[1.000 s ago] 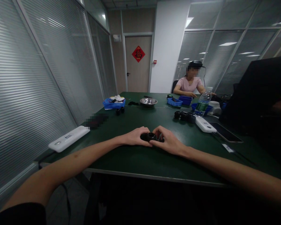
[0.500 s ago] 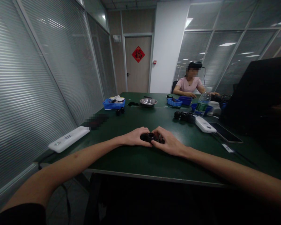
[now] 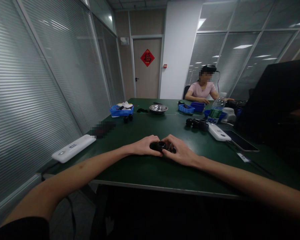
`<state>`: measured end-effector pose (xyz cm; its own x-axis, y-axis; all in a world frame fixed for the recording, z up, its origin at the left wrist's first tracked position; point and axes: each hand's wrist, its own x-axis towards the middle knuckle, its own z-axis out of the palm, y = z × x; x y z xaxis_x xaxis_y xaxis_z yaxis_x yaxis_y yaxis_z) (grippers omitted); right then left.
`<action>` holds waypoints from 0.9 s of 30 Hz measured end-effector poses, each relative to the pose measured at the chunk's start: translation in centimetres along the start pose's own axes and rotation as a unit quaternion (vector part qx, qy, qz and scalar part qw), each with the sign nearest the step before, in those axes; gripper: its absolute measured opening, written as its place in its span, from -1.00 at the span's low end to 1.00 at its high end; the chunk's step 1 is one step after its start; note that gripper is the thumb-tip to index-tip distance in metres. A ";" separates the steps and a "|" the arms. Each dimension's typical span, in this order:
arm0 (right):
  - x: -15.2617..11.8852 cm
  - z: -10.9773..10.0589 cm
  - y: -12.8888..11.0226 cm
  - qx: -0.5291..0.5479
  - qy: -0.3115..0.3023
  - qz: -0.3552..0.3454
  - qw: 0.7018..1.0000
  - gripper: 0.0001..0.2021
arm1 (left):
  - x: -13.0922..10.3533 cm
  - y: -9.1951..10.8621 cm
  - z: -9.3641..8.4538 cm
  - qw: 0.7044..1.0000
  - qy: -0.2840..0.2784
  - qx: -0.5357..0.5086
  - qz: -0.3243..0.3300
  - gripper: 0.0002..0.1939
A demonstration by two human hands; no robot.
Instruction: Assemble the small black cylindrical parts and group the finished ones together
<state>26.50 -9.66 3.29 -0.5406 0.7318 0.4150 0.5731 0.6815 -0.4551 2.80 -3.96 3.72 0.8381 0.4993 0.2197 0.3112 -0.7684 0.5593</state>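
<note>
Black part [image 3: 161, 146] partly hidden by hands [image 3: 145, 146] [image 3: 181, 151], right forearm [image 3: 240, 180] cut off at edge, dark item [image 3: 103, 129] pixelated

Between your left hand [image 3: 144, 145] and right hand [image 3: 182, 150], a part [image 3: 161, 145] is sitting; beyond, on the table [image 3: 140, 170], a bowl [image 3: 158, 112] is standing, a basket [image 3: 121, 112] lying left of it, a bottle [image 3: 215, 112] right.

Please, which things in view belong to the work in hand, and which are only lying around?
In use:
black part, held between left hand and right hand
perhaps the row of black pieces

Seemingly just lying around:
bottle
phone
white power banks
</note>
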 end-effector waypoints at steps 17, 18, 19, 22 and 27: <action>0.0 0.1 0.0 0.018 0.000 0.040 0.999 -0.70 | 0.0 0.2 0.0 1.000 -0.004 0.001 -0.002 -0.52; 0.0 0.1 0.0 0.016 -0.004 0.036 0.999 -0.72 | 0.0 0.1 0.0 1.000 -0.003 0.001 0.003 -0.52; 0.0 0.0 0.0 0.013 -0.009 0.027 1.000 -0.74 | 0.0 0.0 0.0 1.000 -0.002 0.001 0.008 -0.52; 0.0 -0.1 -0.2 0.003 -0.018 -0.003 1.000 -0.75 | 0.0 -0.2 0.0 1.000 -0.001 0.001 0.013 -0.53; 0.0 -0.1 -0.2 0.009 -0.006 0.021 1.000 -0.71 | 0.0 -0.2 0.0 1.000 -0.004 -0.001 0.005 -0.53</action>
<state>26.43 -9.75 3.42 -0.5245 0.7590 0.3857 0.5842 0.6504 -0.4855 2.72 -3.84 3.61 0.8447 0.4885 0.2187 0.3022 -0.7726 0.5584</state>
